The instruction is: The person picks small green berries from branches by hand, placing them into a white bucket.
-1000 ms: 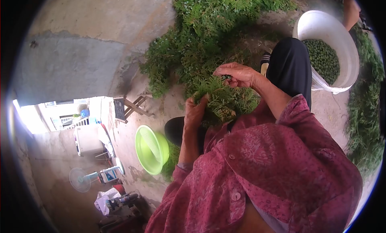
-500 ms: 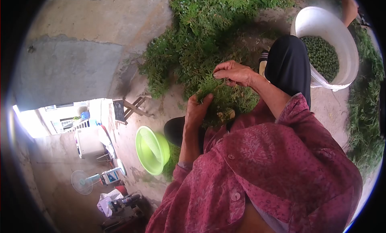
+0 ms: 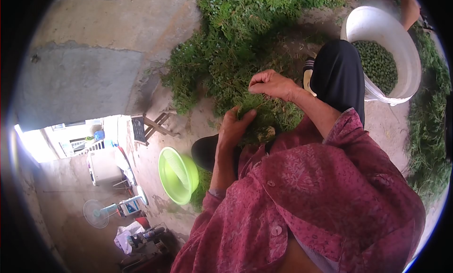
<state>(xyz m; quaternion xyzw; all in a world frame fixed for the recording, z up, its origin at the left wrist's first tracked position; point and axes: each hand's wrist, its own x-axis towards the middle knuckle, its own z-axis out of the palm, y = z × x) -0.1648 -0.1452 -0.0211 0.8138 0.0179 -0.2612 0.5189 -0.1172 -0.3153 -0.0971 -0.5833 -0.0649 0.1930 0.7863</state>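
My left hand [image 3: 235,126] is closed around a feathery green evergreen sprig [image 3: 255,103], its thumb toward the foliage. Just above and to the right, my right hand [image 3: 274,86] has its fingers curled together in a pinch. Whatever lies between those fingertips is hidden or too small to make out. More loose greenery [image 3: 288,113] lies below the hands, between my knees. Beyond them rises a big heap of evergreen branches [image 3: 217,61] dotted with small pale-green cones.
A white bucket [image 3: 408,61] partly filled with small round green cones [image 3: 377,65] stands beside my right knee. To the left sit a lime-green basin [image 3: 166,178], a small wooden stool [image 3: 155,127] and a fan [image 3: 96,213]. Another person's limb [image 3: 409,9] shows at upper right.
My left hand has shifted slightly to the right and its fingers have turned. My right hand's fingers have curled in more, a little away from the sprig.
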